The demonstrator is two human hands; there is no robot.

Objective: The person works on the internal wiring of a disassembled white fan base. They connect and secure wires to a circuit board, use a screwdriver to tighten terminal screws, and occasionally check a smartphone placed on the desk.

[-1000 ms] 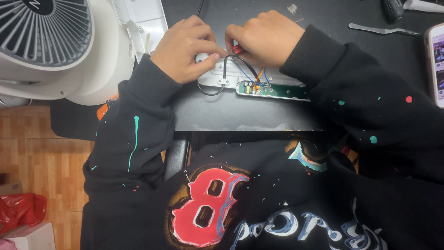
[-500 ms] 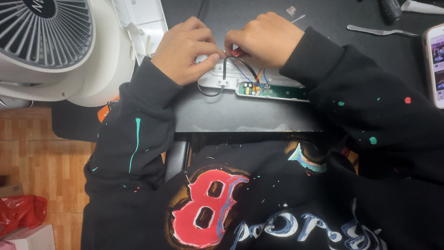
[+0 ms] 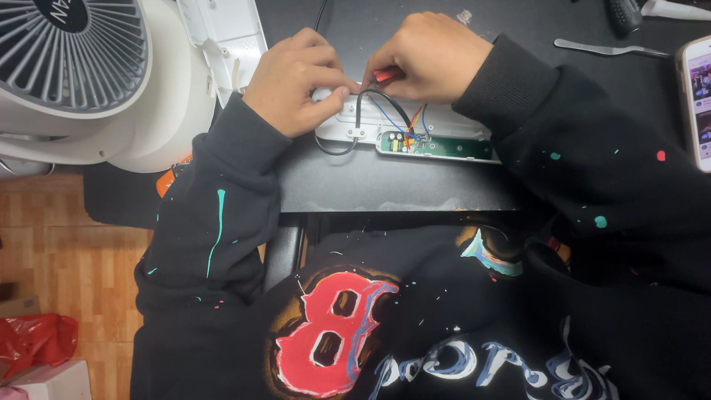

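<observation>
A white plastic housing lies on the black table near its front edge, with a green circuit board and blue, black and orange wires coming out of it. My left hand presses down on the housing's left end, fingers curled over a black cable. My right hand is closed around a small red-handled tool, its tip pointing at the wires between both hands.
A white fan with a grey grille stands at the left, with a white panel beside it. Metal tweezers lie at the back right. A phone with a lit screen sits at the right edge. A red bag lies on the wooden floor.
Both hands stay over the housing; my right hand has shifted slightly with the red tool, and my left fingers have adjusted on the black cable.
</observation>
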